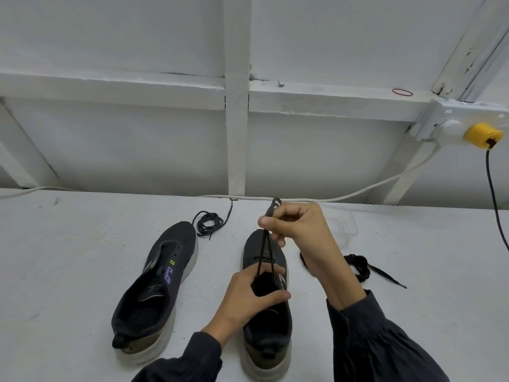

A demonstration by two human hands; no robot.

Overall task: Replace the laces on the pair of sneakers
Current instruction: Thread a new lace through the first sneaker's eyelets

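Observation:
Two dark sneakers with pale soles stand on the white table. The left sneaker (pixel 157 288) has no lace; its eyelets are bare. My left hand (pixel 248 301) grips the right sneaker (pixel 265 321) at its opening. My right hand (pixel 300 230) pinches both strands of a black lace (pixel 265 252) and holds them up taut above that shoe's toe; the strands run down into its lower eyelets. A loose black lace (pixel 208 220) lies coiled beyond the left sneaker's toe. Another black lace (pixel 363 267) lies bundled to the right, partly hidden by my right forearm.
A white cable (pixel 358 194) runs along the table's back edge to a wall socket (pixel 451 125) holding a yellow plug (pixel 482 135) with a black cord hanging down. White wooden framing rises behind the table. A red rubber band (pixel 402 92) lies on the ledge.

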